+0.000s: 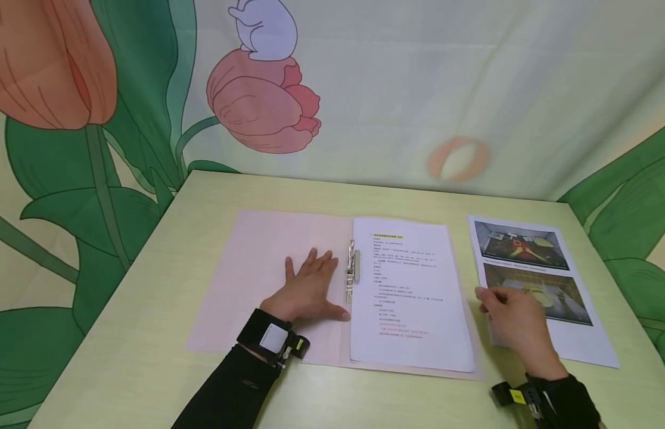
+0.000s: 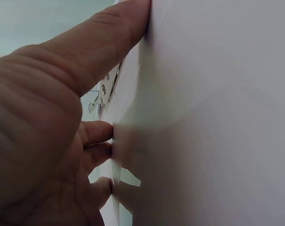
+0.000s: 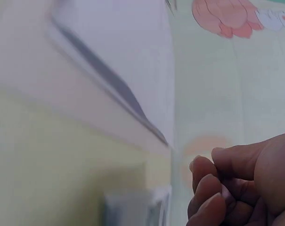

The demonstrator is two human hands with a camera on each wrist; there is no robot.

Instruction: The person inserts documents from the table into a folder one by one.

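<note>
Over at nine o'clock the left hand (image 1: pixel 307 288) lies flat, fingers spread, palm down on the inside cover of the pink folder (image 1: pixel 246 280), most likely pinning it open so it can't spring shut. Just past its thumb, dead centre, sits the metal clip (image 1: pixel 353 271) on the spine, with the stack of printed pages (image 1: pixel 410 292) lying beneath it on the folder's right half, text side up. Moving to three o'clock, the right hand (image 1: pixel 517 325) has its fingers curled, apparently pinching the left edge of a loose photo sheet (image 1: pixel 558 333) that lies on the table (image 1: pixel 150 363) just beside the folder, seemingly to lift it. The wrist view shows those fingers bunched together.
</note>
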